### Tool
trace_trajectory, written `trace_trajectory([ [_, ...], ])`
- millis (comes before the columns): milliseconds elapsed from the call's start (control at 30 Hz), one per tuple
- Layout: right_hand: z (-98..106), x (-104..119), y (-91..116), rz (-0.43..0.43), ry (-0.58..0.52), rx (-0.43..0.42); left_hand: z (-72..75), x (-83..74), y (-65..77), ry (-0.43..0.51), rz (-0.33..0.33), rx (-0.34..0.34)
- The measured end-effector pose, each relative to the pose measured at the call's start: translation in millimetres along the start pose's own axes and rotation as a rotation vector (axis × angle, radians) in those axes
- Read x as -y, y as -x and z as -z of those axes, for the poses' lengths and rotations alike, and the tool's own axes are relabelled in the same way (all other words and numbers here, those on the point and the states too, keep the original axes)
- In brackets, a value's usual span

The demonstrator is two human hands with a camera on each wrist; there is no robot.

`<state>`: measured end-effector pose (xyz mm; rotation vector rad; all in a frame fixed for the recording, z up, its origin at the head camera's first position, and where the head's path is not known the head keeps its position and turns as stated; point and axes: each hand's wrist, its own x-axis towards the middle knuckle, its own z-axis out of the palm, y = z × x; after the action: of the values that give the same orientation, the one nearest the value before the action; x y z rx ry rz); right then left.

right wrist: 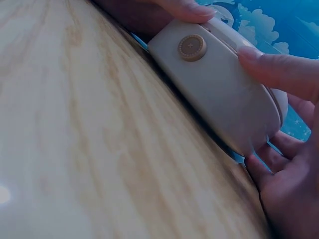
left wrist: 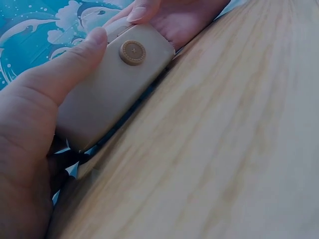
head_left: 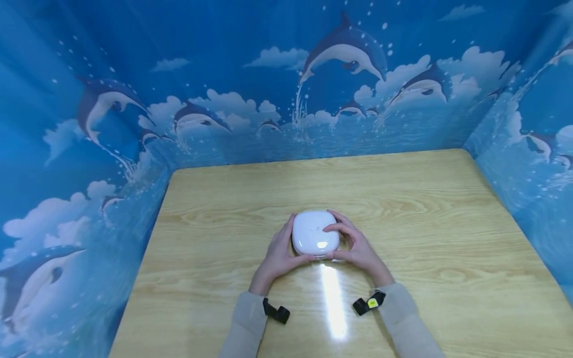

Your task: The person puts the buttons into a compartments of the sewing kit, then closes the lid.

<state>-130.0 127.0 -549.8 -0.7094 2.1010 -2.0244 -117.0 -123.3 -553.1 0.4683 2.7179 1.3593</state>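
A glossy white box [head_left: 311, 232] with rounded corners and a lid lies between both hands. On its front side sits a round brown knob [left wrist: 132, 53] with a small cross mark and a dotted rim. The left hand [head_left: 278, 254] grips the box from the left, its thumb at the front edge near the lid seam. From the right, the right hand [head_left: 359, 251] holds it, with one finger over the lid and the thumb on the front edge. In the right wrist view, the right fingers curl under the box's near end, and the lid seam shows beside the thumb.
The box is low over a light wood-grain table [head_left: 224, 209]. Blue curtains [head_left: 250, 74] printed with dolphins and clouds stand behind the table and at both sides. A black strap [head_left: 276, 312] is on the left wrist and another strap [head_left: 369, 303] on the right.
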Motion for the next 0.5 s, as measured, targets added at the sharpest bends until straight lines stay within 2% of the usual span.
trace_trajectory([
  [500,3.5,-5.3,-1.5,0.073,-0.057,0.022,-0.8,0.3,-0.3,0.046,0.029,-0.036],
])
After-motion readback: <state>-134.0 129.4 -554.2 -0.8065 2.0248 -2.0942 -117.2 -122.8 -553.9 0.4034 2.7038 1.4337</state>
